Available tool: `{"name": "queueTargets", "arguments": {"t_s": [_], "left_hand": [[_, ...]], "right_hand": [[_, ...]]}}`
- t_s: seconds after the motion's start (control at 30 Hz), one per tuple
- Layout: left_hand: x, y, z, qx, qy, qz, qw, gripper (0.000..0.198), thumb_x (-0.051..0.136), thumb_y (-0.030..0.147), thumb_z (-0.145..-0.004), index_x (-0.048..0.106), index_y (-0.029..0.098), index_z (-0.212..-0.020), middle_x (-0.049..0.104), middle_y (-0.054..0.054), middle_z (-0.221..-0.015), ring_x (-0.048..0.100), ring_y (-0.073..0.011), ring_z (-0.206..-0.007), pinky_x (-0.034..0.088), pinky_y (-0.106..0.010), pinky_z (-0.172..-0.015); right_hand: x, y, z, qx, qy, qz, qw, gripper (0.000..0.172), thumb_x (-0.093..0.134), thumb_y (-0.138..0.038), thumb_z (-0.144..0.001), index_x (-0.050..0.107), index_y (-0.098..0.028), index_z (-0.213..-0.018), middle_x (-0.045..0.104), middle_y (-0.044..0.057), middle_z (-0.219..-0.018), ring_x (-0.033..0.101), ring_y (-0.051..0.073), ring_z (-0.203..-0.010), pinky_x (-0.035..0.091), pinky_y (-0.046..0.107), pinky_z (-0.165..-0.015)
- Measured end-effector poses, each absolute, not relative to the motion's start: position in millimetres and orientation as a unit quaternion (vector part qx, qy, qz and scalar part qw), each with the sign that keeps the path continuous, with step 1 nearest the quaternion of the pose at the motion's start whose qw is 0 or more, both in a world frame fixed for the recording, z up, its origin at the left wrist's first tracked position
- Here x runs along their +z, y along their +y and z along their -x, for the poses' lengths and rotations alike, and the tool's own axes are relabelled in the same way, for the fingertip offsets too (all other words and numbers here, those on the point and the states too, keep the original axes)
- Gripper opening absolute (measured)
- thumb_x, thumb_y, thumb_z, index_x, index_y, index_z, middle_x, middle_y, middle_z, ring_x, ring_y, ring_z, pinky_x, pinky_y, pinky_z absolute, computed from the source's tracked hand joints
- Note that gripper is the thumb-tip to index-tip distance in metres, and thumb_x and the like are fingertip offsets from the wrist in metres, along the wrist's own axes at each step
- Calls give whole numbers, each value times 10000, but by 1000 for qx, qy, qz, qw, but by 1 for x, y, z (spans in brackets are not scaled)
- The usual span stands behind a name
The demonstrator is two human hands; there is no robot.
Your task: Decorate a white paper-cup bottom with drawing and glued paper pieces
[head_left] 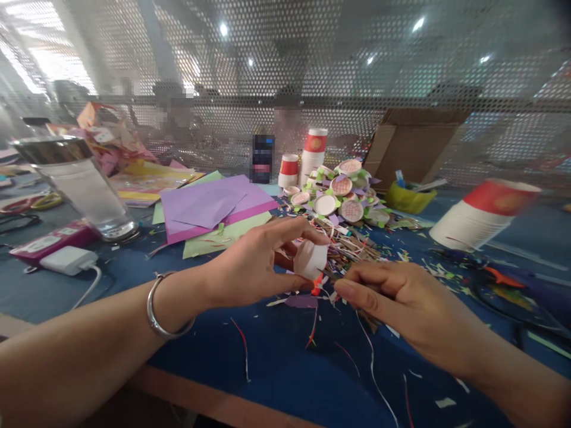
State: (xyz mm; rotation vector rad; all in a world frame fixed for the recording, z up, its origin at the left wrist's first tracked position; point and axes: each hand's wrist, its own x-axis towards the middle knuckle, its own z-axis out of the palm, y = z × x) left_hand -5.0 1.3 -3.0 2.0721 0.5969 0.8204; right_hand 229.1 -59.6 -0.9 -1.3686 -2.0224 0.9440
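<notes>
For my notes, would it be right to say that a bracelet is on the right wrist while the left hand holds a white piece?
The side is wrong: the head view shows the bracelet on the left wrist, while the left hand holds the white piece.

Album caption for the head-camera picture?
Left hand holds a white paper piece, right hand a slim dark tool, amid scattered scraps.

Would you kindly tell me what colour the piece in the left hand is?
The piece is white, as the head view shows.
</notes>
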Motion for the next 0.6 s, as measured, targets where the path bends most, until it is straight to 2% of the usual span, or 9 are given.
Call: {"name": "queueTargets", "arguments": {"t_s": [0.27, 0.43, 0.5, 0.6], "left_hand": [[-8, 1, 4, 339, 221, -829, 387, 420, 787, 203, -820, 636, 205, -1211, 592, -93, -1267, 666, -172, -1044, 639, -289, -858], [-4, 0, 6, 341, 217, -860, 313, 412, 747, 149, -828, 644, 222, -1220, 619, -98, -1264, 629, -222, -1181, 624, -301, -882], [-1, -1, 6, 340, 237, -859, 301, 436, 758, 149, -807, 641, 227, -1219, 631, -90, -1248, 650, -202, -1096, 624, -288, -828], [0, -2, 5, 324, 271, -823, 379, 483, 823, 269, -782, 603, 203, -1207, 658, -71, -1136, 667, -151, -880, 615, -279, -730]], "right_hand": [[1, -62, -227, 350, -746, 504, 258, 562, 507, -684, -941, 493, -219, -625, 374, -42, -594, 362, 111, -539, 284, 276, -490], [0, -62, -227, 351, -748, 502, 256, 566, 487, -694, -945, 475, -225, -629, 339, -43, -605, 334, 113, -539, 268, 274, -480], [1, -62, -227, 342, -747, 507, 261, 566, 491, -686, -948, 458, -222, -625, 338, -44, -603, 329, 110, -539, 266, 273, -484], [3, -62, -227, 330, -744, 512, 275, 573, 494, -680, -951, 447, -217, -616, 358, -40, -606, 338, 110, -550, 275, 272, -495]]}}
